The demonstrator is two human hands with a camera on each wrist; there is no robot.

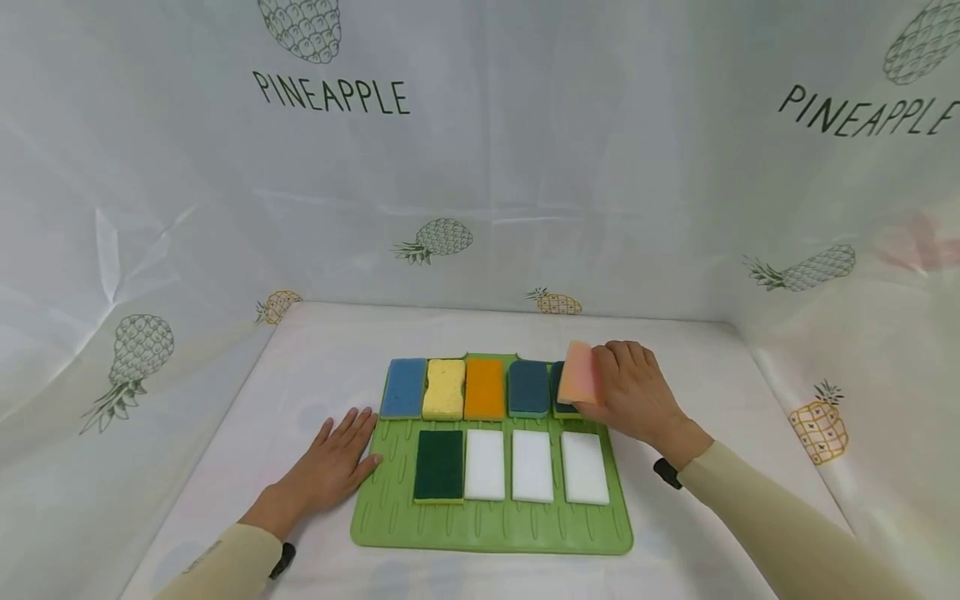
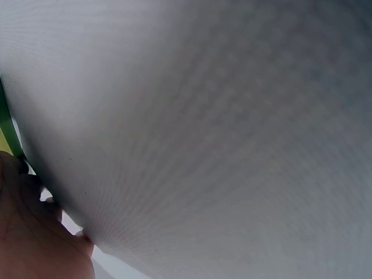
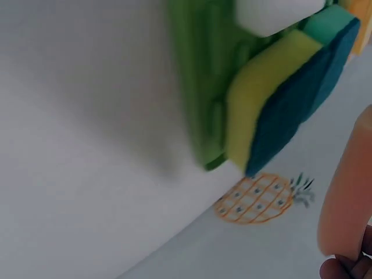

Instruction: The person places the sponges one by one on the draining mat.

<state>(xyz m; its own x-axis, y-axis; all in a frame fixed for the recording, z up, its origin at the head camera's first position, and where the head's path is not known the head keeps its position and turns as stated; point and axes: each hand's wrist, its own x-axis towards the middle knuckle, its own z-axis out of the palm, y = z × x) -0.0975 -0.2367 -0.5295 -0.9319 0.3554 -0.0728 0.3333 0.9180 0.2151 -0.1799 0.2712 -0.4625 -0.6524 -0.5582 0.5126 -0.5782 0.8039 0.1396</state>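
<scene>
My right hand (image 1: pixel 633 390) grips a pink and peach sponge (image 1: pixel 580 373) by its right side, tilted over the back right corner of the green mat (image 1: pixel 495 529). In the right wrist view the pink sponge (image 3: pixel 349 192) stands apart from a yellow sponge with a dark blue-green top (image 3: pixel 279 110). That dark-topped sponge (image 1: pixel 558 383) is partly hidden behind the pink one in the head view. Flat on the table, with fingers spread, my left hand (image 1: pixel 333 462) rests at the mat's left edge; only part of it (image 2: pixel 40 232) shows in the left wrist view.
Along the mat's back row lie a blue sponge (image 1: pixel 403 388), a yellow one (image 1: pixel 446 388), an orange one (image 1: pixel 484 389) and a dark blue one (image 1: pixel 528 387). The front row holds a dark green sponge (image 1: pixel 439 467) and three white ones (image 1: pixel 485 465). Pineapple-printed sheeting (image 1: pixel 562 167) surrounds the table.
</scene>
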